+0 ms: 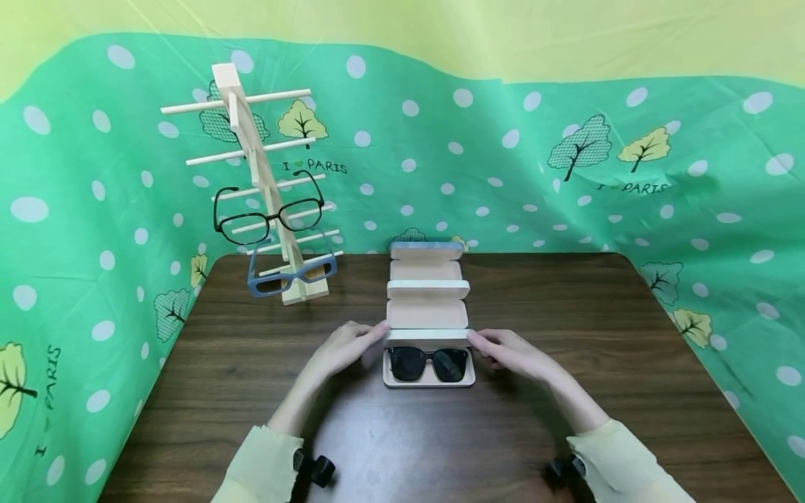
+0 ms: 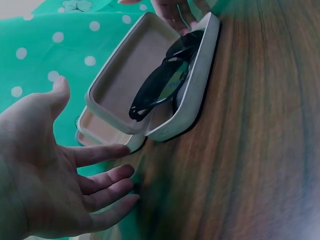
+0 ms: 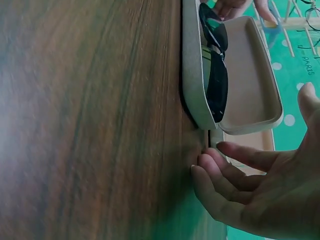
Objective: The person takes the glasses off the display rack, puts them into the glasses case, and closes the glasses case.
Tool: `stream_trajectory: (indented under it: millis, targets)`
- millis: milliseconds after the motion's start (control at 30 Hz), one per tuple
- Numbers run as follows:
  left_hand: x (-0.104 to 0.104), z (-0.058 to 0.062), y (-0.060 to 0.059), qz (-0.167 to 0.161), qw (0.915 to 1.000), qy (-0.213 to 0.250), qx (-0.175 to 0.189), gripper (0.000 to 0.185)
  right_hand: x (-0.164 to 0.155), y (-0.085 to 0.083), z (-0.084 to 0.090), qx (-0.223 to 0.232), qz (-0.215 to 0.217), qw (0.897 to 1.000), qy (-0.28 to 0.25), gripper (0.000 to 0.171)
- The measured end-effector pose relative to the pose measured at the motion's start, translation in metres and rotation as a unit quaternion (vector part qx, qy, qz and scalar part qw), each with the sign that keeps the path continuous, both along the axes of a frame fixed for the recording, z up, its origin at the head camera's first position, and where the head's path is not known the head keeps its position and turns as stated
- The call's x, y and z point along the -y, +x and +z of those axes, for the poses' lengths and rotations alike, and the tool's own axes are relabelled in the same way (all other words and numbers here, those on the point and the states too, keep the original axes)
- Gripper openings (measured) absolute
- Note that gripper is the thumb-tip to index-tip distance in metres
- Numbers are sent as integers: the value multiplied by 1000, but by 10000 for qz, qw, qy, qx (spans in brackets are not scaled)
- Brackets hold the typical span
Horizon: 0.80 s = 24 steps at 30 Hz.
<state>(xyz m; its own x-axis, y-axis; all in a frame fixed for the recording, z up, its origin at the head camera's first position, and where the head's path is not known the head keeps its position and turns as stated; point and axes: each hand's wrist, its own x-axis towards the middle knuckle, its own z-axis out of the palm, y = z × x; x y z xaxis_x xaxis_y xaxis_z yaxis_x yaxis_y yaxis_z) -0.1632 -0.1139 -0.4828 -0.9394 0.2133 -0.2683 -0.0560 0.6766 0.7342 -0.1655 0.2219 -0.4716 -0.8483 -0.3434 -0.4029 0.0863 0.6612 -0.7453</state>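
Note:
Black sunglasses (image 1: pixel 428 365) lie in an open white glasses case (image 1: pixel 429 383) in the middle of the table; its lid (image 2: pixel 132 65) stands up behind them. My left hand (image 1: pixel 348 344) is at the left side of this case, its fingers extended and thumb raised in the left wrist view. On the other side, my right hand (image 1: pixel 511 351) has loosely bent fingers (image 3: pixel 220 175) close by the case's end. Nothing is held in either hand. Two more open cases, a middle one (image 1: pixel 428 314) and a rear one (image 1: pixel 425 270), stand in line behind.
At the back left stands a wooden glasses rack (image 1: pixel 258 154) with thin pegs. Black-framed glasses (image 1: pixel 274 217) and blue-framed glasses (image 1: pixel 293 278) hang on it. A green dotted cloth (image 1: pixel 402 154) rises behind the brown wooden table (image 1: pixel 402 447).

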Motion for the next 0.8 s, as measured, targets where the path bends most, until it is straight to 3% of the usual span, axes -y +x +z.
stream_trajectory:
  millis: [167, 333, 433, 533, 567, 700, 767, 800]
  targets:
    - [2, 5, -8, -148, 9987, -251, 407, 74, 3, -8, 2, 422, -45, 9991, 43, 64]
    - [3, 6, -17, -460, 9963, -197, 700, 77, 4, -15, 1, 675, -71, 9976, 143, 67]
    - [3, 2, -21, -655, 9945, -116, 804, 75, 6, -16, 1, 718, -68, 9973, 159, 70]
    - [3, -8, -29, -793, 9925, -119, 925, 72, 7, -17, 1, 786, -150, 9967, 162, 69]
    - [3, -18, -34, -854, 9924, -136, 880, 70, 8, -17, 2, 787, -155, 9966, 173, 67]
    - [0, -21, -36, -914, 9916, -156, 898, 72, 12, -18, 1, 811, -166, 9964, 182, 61]
    - [-2, -17, -35, -881, 9919, -172, 894, 72, 13, -19, 0, 830, -145, 9963, 156, 58]
    - [-4, -7, -31, -825, 9917, -157, 977, 72, 13, -20, 0, 834, -152, 9963, 148, 57]
